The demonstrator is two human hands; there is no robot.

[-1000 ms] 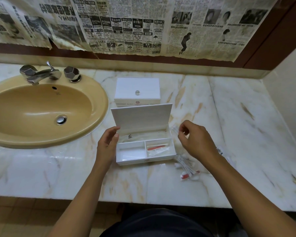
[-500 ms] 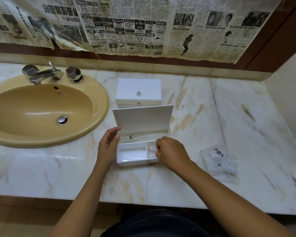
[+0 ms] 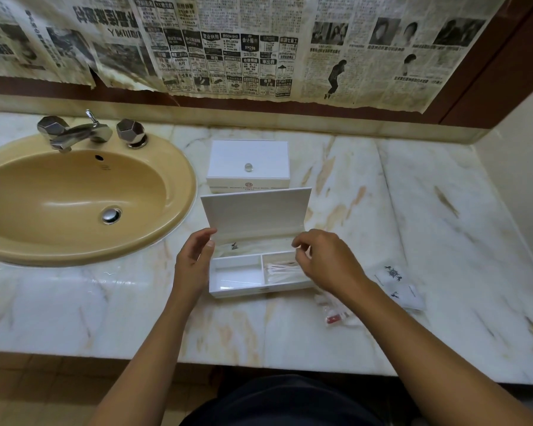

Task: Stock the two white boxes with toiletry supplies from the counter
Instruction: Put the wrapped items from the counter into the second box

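An open white box [image 3: 259,292] sits mid-counter with its lid [image 3: 254,210] standing up. Its front right compartment holds packets of cotton swabs [image 3: 282,270]; the front left compartment [image 3: 237,272] holds nothing. A clear packet with a black logo [image 3: 234,245] lies in the back section. My left hand [image 3: 194,262] rests against the box's left wall, fingers relaxed. Just above the right compartment hovers my right hand [image 3: 326,262], fingers loosely curled with nothing visible in them. A second white box [image 3: 248,161], closed, with a round knob, stands behind.
White sachets with black logos [image 3: 397,285] lie on the marble counter to the right. A small packet with a red item [image 3: 336,318] lies beside my right forearm. A tan sink [image 3: 74,204] with a chrome faucet [image 3: 74,133] fills the left. Newspaper covers the wall.
My right hand brought a swab packet from the counter into the front right compartment, let it go and lifted slightly. My left hand stayed at the box's left side.
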